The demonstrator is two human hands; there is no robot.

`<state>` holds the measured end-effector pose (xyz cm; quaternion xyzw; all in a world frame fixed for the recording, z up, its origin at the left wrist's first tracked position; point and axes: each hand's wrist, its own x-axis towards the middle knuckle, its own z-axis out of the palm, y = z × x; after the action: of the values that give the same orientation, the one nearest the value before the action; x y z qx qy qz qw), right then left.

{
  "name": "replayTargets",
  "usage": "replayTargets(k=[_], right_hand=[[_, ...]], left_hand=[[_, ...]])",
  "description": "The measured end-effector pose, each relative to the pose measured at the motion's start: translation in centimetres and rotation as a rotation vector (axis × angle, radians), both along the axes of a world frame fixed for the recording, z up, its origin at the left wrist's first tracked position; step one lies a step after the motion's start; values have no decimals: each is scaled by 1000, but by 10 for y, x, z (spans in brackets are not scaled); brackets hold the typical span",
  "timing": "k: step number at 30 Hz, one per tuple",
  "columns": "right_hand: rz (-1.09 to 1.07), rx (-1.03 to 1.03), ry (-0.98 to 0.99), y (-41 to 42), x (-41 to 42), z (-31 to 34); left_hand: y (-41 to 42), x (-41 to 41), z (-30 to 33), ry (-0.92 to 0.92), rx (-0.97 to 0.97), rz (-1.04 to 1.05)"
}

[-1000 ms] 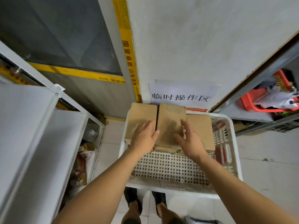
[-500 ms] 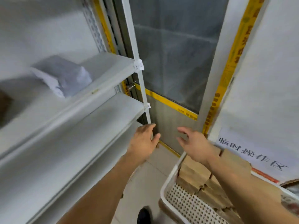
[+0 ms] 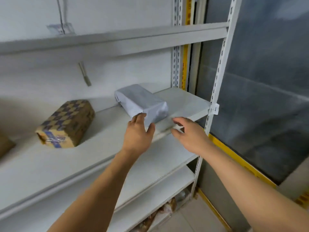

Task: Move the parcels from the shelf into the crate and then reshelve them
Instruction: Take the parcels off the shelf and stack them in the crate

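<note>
Grey-wrapped parcel (image 3: 142,104) lying flat on the white shelf (image 3: 100,139) at frame centre, near the shelf's right end; checker-patterned brown parcel (image 3: 66,123) on the same shelf at centre left, well apart. Left hand (image 3: 138,133) with fingers spread, fingertips touching the grey parcel's near corner, gripping nothing. Right hand (image 3: 187,134) at centre right, fingers loosely bent and empty, just beside the shelf's front edge, close to the parcel.
</note>
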<state>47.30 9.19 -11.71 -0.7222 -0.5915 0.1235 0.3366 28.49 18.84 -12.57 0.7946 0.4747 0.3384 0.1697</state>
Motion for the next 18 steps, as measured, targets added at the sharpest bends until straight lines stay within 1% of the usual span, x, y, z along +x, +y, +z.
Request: replayTargets(k=[3,6,9,11,13,16,18], right_hand=[[17,35,-6,56,-7,10],[-10,76,-9,106,-8,17],[-47,19,29,145,-5,18],[-63,-54,73,163,-4,17],[-71,-77,147,174,-5,14],[-83,-29,238,179,-9,10],[-88,9,269,176,-11,7]], left_hand=[[47,0,12,-71,-77,46],[90,4,18,-146,-199,61],[119,11,20,-202,-323,64],[131,14,17,-253,-411,77],[137,18,11,-307,-501,71],[136,21,2,-354,-595,38],[133,22,-1,-379,-598,29]])
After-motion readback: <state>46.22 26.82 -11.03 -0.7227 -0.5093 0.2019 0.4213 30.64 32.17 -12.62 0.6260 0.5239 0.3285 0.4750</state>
